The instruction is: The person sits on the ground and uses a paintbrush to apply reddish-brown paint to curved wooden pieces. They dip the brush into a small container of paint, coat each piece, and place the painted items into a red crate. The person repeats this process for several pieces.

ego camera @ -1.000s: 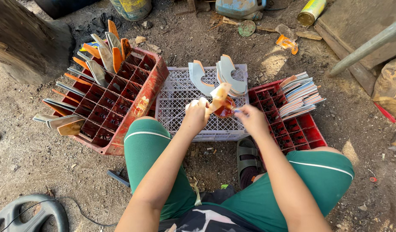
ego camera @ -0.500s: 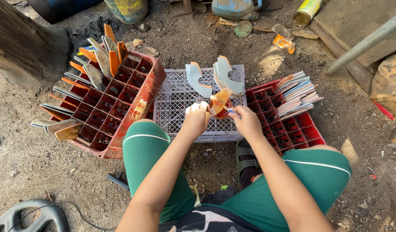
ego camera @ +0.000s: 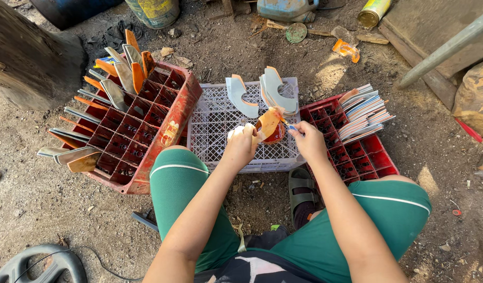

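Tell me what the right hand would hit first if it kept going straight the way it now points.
The right hand points up and left with a thin brush, toward the orange-coated curved piece that the left hand holds. Probably it meets that piece first; the small red pot lies just beneath, and depth is unclear.

This is a rough outdoor workshop, a backyard work spot on bare ground. The dirt floor (ego camera: 52, 209) is littered with scraps and pebbles. A person sits low over a white plastic crate (ego camera: 215, 131), flanked by a red bottle crate (ego camera: 136, 131) on the left and another red crate (ego camera: 356, 152) on the right, both used as racks for cut, curved wooden pieces (ego camera: 115, 78) with orange-painted edges. Far off lie a paint bucket (ego camera: 153, 10), a tin can (ego camera: 372, 10) and a blue jerrycan (ego camera: 286, 8). Weathered timber (ego camera: 21, 57) stands far left.
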